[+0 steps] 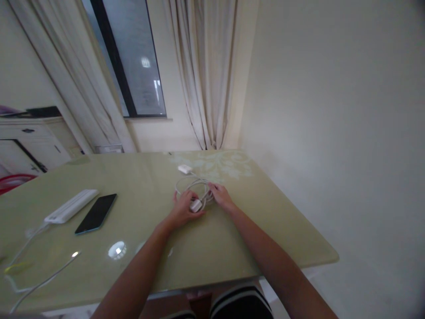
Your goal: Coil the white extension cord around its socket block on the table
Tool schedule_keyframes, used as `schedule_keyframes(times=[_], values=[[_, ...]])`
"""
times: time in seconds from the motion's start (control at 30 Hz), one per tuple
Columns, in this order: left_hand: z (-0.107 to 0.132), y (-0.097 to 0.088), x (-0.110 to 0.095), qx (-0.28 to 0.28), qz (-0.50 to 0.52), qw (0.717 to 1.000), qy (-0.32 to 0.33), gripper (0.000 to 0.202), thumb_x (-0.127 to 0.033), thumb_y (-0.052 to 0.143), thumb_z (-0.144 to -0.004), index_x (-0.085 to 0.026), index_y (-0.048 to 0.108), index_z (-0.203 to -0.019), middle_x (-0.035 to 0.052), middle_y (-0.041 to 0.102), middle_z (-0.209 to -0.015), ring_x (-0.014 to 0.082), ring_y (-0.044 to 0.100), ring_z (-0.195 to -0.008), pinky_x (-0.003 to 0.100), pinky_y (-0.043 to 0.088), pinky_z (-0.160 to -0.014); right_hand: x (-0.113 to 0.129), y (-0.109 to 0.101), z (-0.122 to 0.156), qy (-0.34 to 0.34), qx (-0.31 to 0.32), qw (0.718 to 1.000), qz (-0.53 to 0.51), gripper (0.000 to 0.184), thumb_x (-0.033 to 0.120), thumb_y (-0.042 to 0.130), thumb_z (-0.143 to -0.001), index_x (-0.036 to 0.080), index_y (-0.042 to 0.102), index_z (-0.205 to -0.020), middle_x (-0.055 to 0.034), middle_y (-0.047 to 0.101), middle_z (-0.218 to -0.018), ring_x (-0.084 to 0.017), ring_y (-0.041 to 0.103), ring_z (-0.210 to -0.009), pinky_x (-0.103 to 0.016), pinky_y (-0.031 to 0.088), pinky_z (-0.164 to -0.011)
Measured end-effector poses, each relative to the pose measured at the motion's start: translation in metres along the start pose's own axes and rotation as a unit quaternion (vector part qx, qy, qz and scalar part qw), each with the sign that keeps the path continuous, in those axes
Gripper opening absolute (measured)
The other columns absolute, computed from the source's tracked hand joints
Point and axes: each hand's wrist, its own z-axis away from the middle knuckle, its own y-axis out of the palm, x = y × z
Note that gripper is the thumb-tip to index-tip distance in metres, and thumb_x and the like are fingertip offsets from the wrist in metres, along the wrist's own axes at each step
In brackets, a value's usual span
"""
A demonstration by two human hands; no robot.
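Note:
A white cable (pixel 195 180) lies in loose loops on the table, between my two hands. At its near end is a small white block (pixel 195 205), perhaps a plug or adapter, and my left hand (pixel 184 208) has its fingers curled round it. My right hand (pixel 220 195) pinches the right side of the loops between thumb and fingers. Beyond the loops a second white block (pixel 185 169) rests on the table, joined to the cable and touched by neither hand.
On the left of the glossy green table (pixel 146 186) lie a dark-screened phone (pixel 96 214) and a white power strip (pixel 71 206). A thin white cord (pixel 46 280) runs near the front left edge. A wall (pixel 332 133) borders the right side; curtains (pixel 206 71) hang behind.

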Motion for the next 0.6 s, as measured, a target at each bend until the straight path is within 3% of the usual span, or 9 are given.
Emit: schedule_keyframes(times=[0.07,0.13,0.27,0.43,0.5,0.6], values=[[0.000,0.003,-0.006,0.025,0.001,0.997,0.071,0.050,-0.048,0.080,-0.071,-0.025,0.062,-0.112,0.0085,0.065,-0.125,0.0316,0.055,-0.126,0.061,0.007,-0.121,0.001,-0.001,0.001,0.042,-0.023,0.997,-0.053,0.037,0.052,0.064,-0.083,0.017,0.066,-0.070,-0.0019,0.065,-0.064,-0.013,0.058,-0.057,-0.025,0.046,-0.056],[0.000,0.003,-0.007,0.010,-0.004,0.995,0.100,0.046,-0.042,0.076,-0.078,-0.026,0.061,-0.119,0.0090,0.063,-0.131,0.0300,0.051,-0.131,0.056,0.010,-0.121,0.004,-0.003,0.002,0.067,-0.049,0.985,-0.154,0.032,0.048,0.070,-0.077,0.016,0.068,-0.075,-0.0023,0.068,-0.069,-0.012,0.059,-0.057,-0.025,0.048,-0.057],[-0.003,-0.005,-0.002,-0.086,-0.004,0.995,0.045,0.039,-0.028,0.060,-0.089,-0.025,0.060,-0.128,0.0103,0.065,-0.130,0.0274,0.054,-0.125,0.049,0.030,-0.115,0.018,-0.002,0.006,0.071,-0.066,0.946,-0.309,0.034,0.042,0.084,-0.065,0.018,0.070,-0.085,-0.0032,0.072,-0.085,-0.012,0.065,-0.069,-0.026,0.055,-0.068],[-0.005,-0.012,0.001,-0.160,0.070,0.985,-0.009,0.043,-0.035,0.062,-0.089,-0.022,0.059,-0.130,0.0115,0.064,-0.128,0.0272,0.058,-0.123,0.043,0.044,-0.107,0.030,0.005,0.015,0.069,-0.046,0.928,-0.364,0.037,0.042,0.086,-0.065,0.018,0.071,-0.089,-0.0046,0.073,-0.092,-0.013,0.066,-0.074,-0.027,0.059,-0.073],[-0.005,-0.011,0.003,-0.144,0.133,0.980,-0.041,0.049,-0.041,0.064,-0.088,-0.021,0.058,-0.131,0.0109,0.065,-0.127,0.0260,0.063,-0.115,0.042,0.050,-0.102,0.032,0.006,0.017,0.069,-0.043,0.923,-0.376,0.036,0.040,0.087,-0.066,0.018,0.071,-0.090,-0.0045,0.073,-0.093,-0.014,0.068,-0.077,-0.028,0.060,-0.076],[-0.005,-0.008,0.008,-0.054,0.220,0.971,-0.073,0.053,-0.049,0.059,-0.090,-0.019,0.060,-0.132,0.0104,0.072,-0.117,0.0246,0.070,-0.098,0.041,0.056,-0.090,0.032,0.008,0.017,0.078,-0.032,0.916,-0.393,0.033,0.037,0.086,-0.068,0.019,0.068,-0.090,-0.0039,0.074,-0.089,-0.016,0.071,-0.080,-0.029,0.060,-0.078]])
